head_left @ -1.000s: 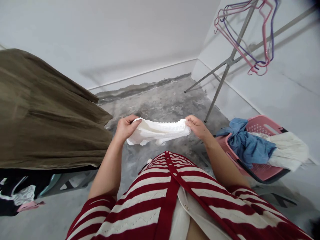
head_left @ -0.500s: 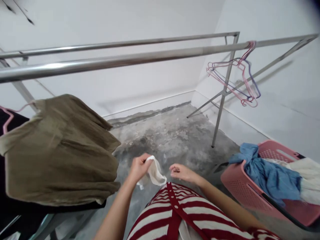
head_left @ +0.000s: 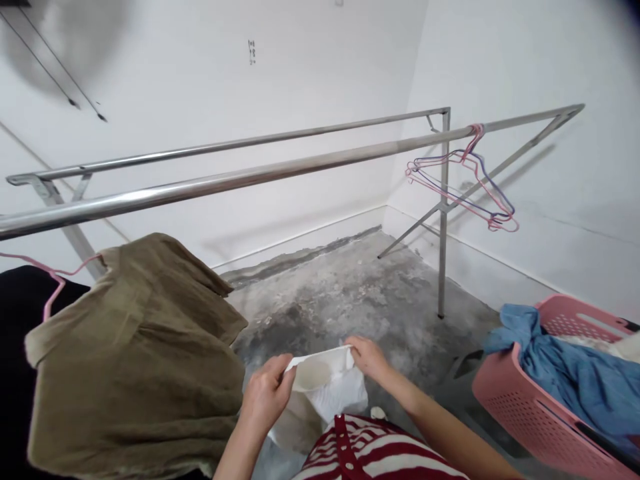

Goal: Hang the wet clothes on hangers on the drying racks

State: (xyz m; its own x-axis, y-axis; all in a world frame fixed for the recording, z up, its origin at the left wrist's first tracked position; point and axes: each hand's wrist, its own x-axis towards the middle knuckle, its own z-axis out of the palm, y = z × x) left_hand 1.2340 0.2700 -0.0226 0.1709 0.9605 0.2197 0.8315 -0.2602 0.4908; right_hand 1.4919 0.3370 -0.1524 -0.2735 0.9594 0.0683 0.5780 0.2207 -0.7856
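At the far left, a black garment (head_left: 25,300) was cut off by the frame edge, and an olive-green linen shirt (head_left: 127,360) hung in front of it on one pink hanger (head_left: 53,287). Above them ran two stainless steel drying rails, the nearer (head_left: 200,183) and the farther (head_left: 225,147), with faint dark marks (head_left: 251,52) on the white wall beyond, too small to read. No brand or label could be made out anywhere.

In the middle, low over the grey concrete floor (head_left: 350,293), the left hand (head_left: 267,393) was clenched around one end of a white garment (head_left: 330,393), while the right hand (head_left: 367,357) pinched its upper edge between the fingers and thumb. The garment hung between the hands, just above the person's red-and-white striped cardigan (head_left: 360,450), which was cut off below.

To the right, a tangle of wire hangers (head_left: 463,190) hung from the nearer rail, at least three, though the exact count was hard to tell. Lower right, a pink laundry basket (head_left: 530,413), cut off by the frame, held a crumpled blue garment (head_left: 565,380) and a white cloth (head_left: 625,348).
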